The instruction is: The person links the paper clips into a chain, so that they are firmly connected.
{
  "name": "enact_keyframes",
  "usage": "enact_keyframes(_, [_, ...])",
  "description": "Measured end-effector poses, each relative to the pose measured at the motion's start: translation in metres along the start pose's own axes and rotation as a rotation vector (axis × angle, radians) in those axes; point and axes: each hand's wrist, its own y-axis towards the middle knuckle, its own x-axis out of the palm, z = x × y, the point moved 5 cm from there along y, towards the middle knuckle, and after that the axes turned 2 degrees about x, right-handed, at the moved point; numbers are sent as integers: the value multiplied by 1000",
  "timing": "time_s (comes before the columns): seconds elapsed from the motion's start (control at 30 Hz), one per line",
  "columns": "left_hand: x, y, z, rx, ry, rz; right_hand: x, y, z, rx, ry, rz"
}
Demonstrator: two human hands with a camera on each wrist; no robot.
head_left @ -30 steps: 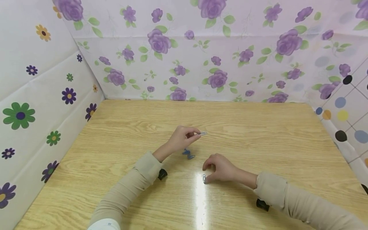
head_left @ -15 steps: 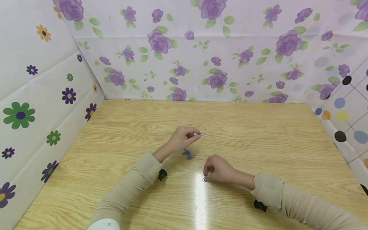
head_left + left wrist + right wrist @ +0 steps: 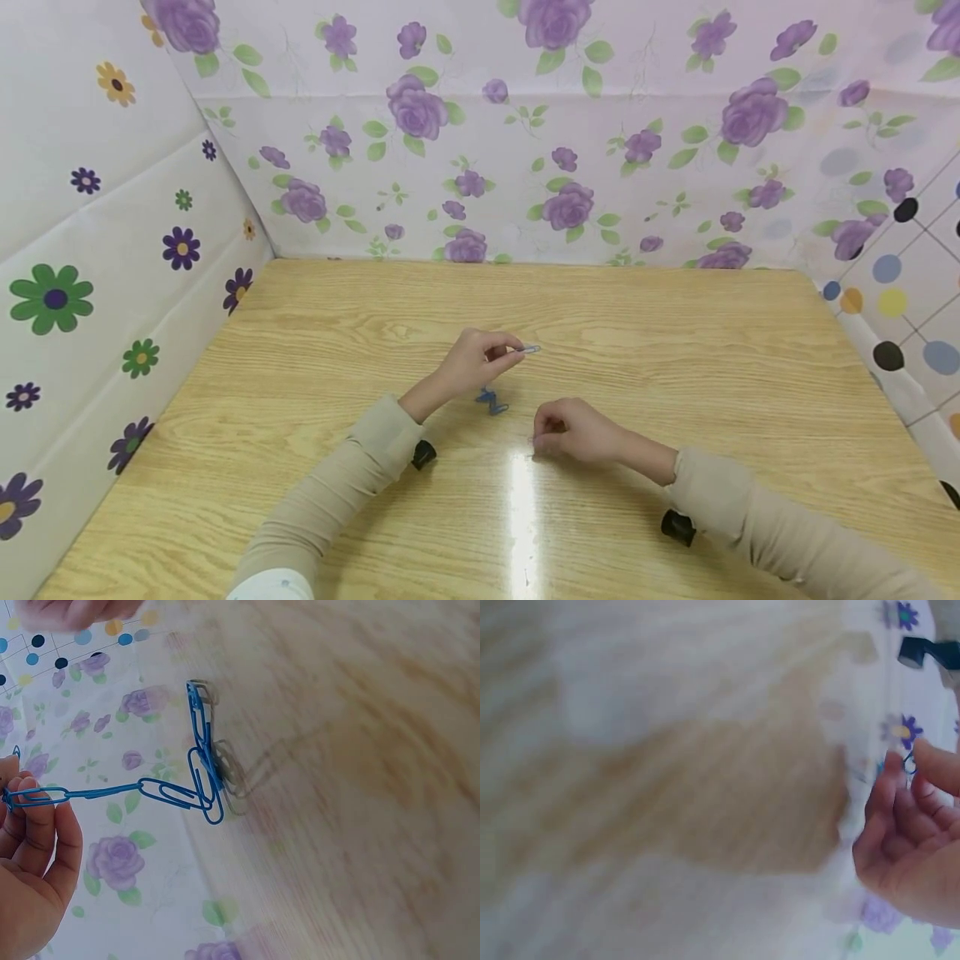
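Note:
My left hand (image 3: 476,360) pinches the upper end of a chain of linked blue paper clips, from which one clip end (image 3: 532,349) sticks out past the fingertips. The rest of the chain (image 3: 201,784) hangs down, and its lower end lies at the tabletop in the left wrist view. Nearer the front, my right hand (image 3: 577,431) pinches a single small paper clip (image 3: 910,763) between thumb and fingers. Most of that clip is hidden by the fingertips. A gap separates the two hands.
The wooden table (image 3: 337,317) is bordered by a floral cloth (image 3: 465,183) behind and patterned cloths at both sides. A bright reflection lies on the wood in front of the right hand. Dark wrist cameras (image 3: 423,454) sit under both forearms.
The right hand has closed its thumb and fingers on the loose paper clip from the tabletop and moved slightly away from the front edge. The left hand has stayed in place with the chain.

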Motion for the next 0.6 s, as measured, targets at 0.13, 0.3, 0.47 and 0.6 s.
enact_keyframes(0.13, [0,0,0,-6,-2,-2,-12,2,-1,-11,61,38])
enact_keyframes(0.3, [0,1,0,-6,1,-11,-25,3,-6,-32,91,73])
enact_keyframes(0.47, [0,1,0,2,9,-16,-32,1,-12,-40,60,39])
enact_keyframes(0.6, [0,0,1,6,9,-13,-34,-1,-20,-116,6,2])
